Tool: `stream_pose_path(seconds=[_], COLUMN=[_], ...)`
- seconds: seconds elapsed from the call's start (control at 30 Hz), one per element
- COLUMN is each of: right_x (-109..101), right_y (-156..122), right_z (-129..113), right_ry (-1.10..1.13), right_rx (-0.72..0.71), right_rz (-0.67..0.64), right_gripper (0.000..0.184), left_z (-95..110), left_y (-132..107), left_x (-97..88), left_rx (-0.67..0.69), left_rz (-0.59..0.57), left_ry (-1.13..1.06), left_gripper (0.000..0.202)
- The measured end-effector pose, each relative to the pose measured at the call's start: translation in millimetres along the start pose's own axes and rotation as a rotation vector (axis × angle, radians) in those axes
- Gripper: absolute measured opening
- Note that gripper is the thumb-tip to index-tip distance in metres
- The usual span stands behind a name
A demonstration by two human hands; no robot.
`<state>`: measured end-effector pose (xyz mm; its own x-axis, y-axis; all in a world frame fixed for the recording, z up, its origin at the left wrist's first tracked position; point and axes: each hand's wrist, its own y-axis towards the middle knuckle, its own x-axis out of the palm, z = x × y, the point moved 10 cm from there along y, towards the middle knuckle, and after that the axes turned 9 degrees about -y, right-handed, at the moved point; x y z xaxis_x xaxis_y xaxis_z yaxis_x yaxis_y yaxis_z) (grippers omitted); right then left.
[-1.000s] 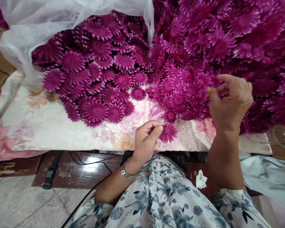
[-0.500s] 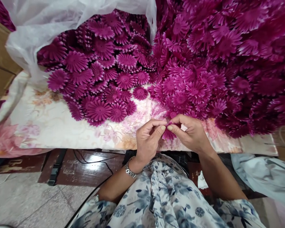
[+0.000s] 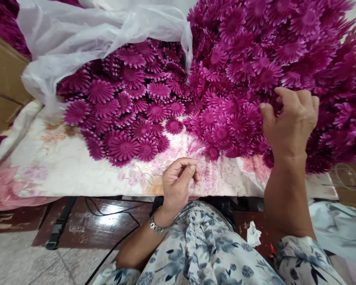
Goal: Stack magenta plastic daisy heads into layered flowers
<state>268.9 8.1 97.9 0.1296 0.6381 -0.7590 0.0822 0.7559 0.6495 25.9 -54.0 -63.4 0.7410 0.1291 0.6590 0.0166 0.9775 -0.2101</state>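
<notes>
My left hand (image 3: 178, 180) hovers over the front of the floral cloth (image 3: 62, 174), thumb and forefinger pinched together. Whatever lies between those fingertips is too small to make out. Over the right-hand pile of magenta artificial flower heads (image 3: 231, 118) is my right hand (image 3: 293, 118), thumb apart from its curled fingers. No flower shows in it, though its fingertips are partly hidden. On the left, more magenta flower heads, in a stacked heap (image 3: 124, 144), spill from a white plastic bag (image 3: 103, 39).
Purple specks dust the cloth between the heaps. Cardboard boxes (image 3: 6, 75) stand at the far left. Below the table edge are a black strap (image 3: 59, 225), a dark cable and a scrap of white paper (image 3: 253, 233). Pale grey fabric (image 3: 338, 225) hangs at the lower right.
The hands have come apart. My right hand has moved from the left fingertips up and right to the pile, and the flower head between them is out of sight. My left hand stays pinched.
</notes>
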Motion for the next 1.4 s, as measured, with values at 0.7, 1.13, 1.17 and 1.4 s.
stream_pose_path(seconds=[0.7,1.13,1.17,1.4], right_x=[26,21,17,-43], right_y=[-51,-37,-38,-84], right_z=[-244,-253,-249,-218], right_ry=[0.525,0.688,0.706,0.632], right_rx=[-0.715,-0.814,-0.808,-0.958], right_rz=[-0.316,-0.007,0.006,0.259], right_gripper=[0.020,0.023,0.022,0.009], left_z=[49,64,62,38], left_y=[1,12,13,18], left_x=[-47.0,-69.0,-66.9,-29.5], left_rx=[0.230,0.334,0.312,-0.154], left_rz=[0.122,0.202,0.197,0.101], left_ry=[0.016,0.193,0.142,-0.462], left_gripper=[0.010,0.011,0.011,0.049])
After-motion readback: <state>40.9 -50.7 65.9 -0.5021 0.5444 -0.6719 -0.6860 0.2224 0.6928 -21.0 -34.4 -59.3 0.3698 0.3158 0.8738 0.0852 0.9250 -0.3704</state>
